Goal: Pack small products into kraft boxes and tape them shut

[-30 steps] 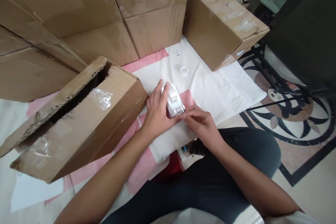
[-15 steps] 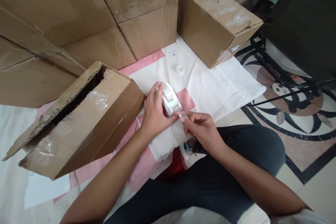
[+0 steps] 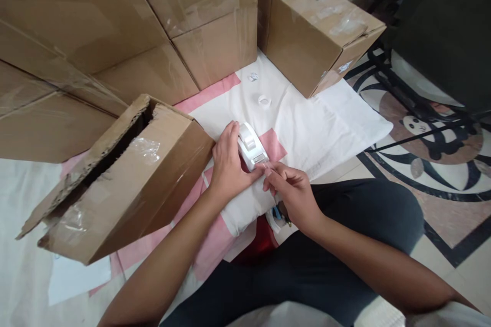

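Observation:
A white tape dispenser [image 3: 251, 149] with a roll of clear tape stands on the cloth-covered surface. My left hand [image 3: 229, 166] is wrapped round its left side, thumb near the cutting end. My right hand [image 3: 291, 186] is closed in a pinch at that same end, gripping the short free end of the clear tape [image 3: 266, 164]. Just left of my left hand lies a tilted cardboard box [image 3: 153, 189], its torn side slightly gaping, with clear tape patches on it.
Large cardboard boxes [image 3: 92, 25] stand along the back left. Another taped box [image 3: 307, 41] sits at the back right. A white ring [image 3: 264, 101] and a crumpled scrap [image 3: 252, 77] lie on the white and pink cloth [image 3: 318, 127]. White paper [image 3: 79, 276] lies at lower left.
The view has shifted slightly. My right fingers have come closer to the dispenser's cutting end, and less of the tape shows between them. My left hand keeps its hold.

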Demonstrator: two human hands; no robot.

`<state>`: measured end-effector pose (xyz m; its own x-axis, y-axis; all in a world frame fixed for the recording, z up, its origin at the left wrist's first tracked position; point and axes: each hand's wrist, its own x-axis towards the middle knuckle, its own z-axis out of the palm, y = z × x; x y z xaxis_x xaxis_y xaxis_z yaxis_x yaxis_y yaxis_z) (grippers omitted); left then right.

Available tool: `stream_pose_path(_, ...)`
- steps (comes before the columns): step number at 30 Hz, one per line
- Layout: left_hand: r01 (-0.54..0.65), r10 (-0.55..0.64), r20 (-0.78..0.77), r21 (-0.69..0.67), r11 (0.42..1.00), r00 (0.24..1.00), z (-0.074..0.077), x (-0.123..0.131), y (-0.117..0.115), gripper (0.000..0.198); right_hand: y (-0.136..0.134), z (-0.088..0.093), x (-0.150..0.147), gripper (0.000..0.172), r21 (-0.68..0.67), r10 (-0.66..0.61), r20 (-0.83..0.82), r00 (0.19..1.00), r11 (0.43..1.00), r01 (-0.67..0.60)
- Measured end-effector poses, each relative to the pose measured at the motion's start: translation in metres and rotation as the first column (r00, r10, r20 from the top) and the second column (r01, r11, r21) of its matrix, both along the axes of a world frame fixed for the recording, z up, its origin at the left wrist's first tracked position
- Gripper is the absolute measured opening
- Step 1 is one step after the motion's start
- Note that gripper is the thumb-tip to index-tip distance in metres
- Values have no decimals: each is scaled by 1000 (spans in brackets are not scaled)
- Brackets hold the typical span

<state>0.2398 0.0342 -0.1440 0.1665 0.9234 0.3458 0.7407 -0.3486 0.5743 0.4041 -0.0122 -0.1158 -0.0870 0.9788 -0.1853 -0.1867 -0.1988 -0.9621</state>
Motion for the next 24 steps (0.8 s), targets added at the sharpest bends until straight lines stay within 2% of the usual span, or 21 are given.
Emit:
stream_pose_path(11,-25,25,3,18,1000,1000,-3,1,0,118,-5,0,0,47,-17,26,-58,998,999,-27)
stream_pose_path(24,-35,35,11,-7,999,999,-2,2,-1,116,-6,-2,-2,43,3,13,-34,999,1000,-13)
